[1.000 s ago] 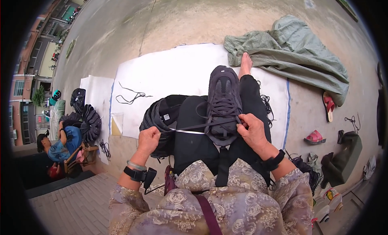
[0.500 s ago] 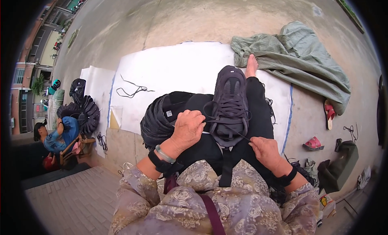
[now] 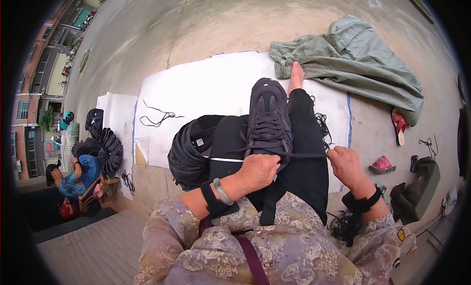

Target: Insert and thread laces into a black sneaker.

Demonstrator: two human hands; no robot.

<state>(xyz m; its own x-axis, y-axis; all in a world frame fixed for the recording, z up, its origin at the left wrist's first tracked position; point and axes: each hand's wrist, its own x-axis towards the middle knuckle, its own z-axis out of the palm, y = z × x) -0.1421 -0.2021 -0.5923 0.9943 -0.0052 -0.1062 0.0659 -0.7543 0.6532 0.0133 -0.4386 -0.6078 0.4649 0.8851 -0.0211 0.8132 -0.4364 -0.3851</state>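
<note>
A dark sneaker [image 3: 267, 116] rests on my lap with its toe away from me and dark laces [image 3: 269, 129] threaded across it. My left hand [image 3: 257, 171] is closed at the sneaker's near end, over its opening; what its fingers grip there is hidden. Out to the right, my right hand [image 3: 347, 168] pinches a shoelace [image 3: 309, 155], which runs nearly straight from the sneaker across my right thigh. Beside my left thigh sits a stack of dark sneakers [image 3: 185, 150], partly covered by black cloth.
A white sheet [image 3: 201, 84] lies under my legs, with a loose lace [image 3: 159, 117] on it. Green-grey tarp [image 3: 353, 64] is heaped at far right, near red sandals [image 3: 400, 122]. At left another person [image 3: 81, 174] sits near more dark shoes [image 3: 109, 147]. Bundled laces [image 3: 347, 226] lie by my right hip.
My right hand has moved outward to the right, drawing the lace straighter. The left hand has shifted right and nearer me, onto the sneaker's opening. The view has shifted slightly.
</note>
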